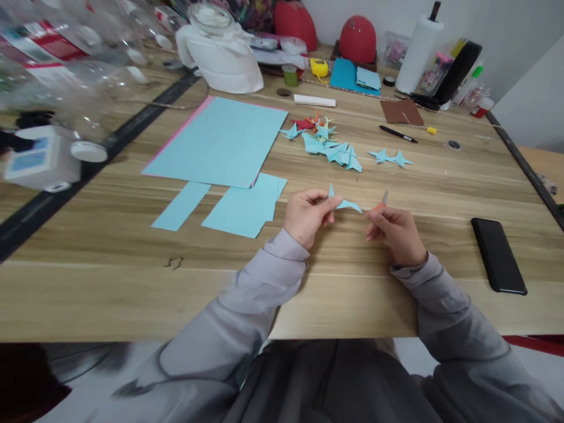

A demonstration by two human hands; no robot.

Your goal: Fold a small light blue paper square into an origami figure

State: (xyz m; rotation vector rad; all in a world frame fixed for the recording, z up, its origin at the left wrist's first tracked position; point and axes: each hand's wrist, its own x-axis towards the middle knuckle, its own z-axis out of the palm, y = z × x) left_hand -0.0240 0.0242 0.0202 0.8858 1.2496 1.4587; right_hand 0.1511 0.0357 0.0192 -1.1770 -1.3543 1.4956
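Grey sleeves [251,291] reach over the front edge of the wood-grain desk [110,302]. Clock centred on the folded blue paper [348,205], 12 = far side. Thin dark bits [175,262] lie at 8–9, black phone [499,255] at 3–4.

Right hand [396,230], at 4: thumb and fingers pinching a small orange-and-grey item [384,200], too small to ID. Left hand [308,214], at 9: thumb and fingertips pinching the folded blue paper, held out between both hands; its free tip points to the right fingertips, can't tell if touching.

At 9, further out: cut blue pieces [244,207], then a blue strip [181,205]. At 10, large blue sheet [220,141], pink showing at its edge.

At 11–12, cluster of folded paper shapes [332,151], mostly blue, some red. At 1: pair of blue folded shapes [390,157], black pen [398,134], brown square [402,112].

Back: white strip [314,101] at 11–12, yellow tape measure [319,68] and teal folder [342,74] near 12, white roll [420,56] at 1, clear bottles [94,73] at 10.
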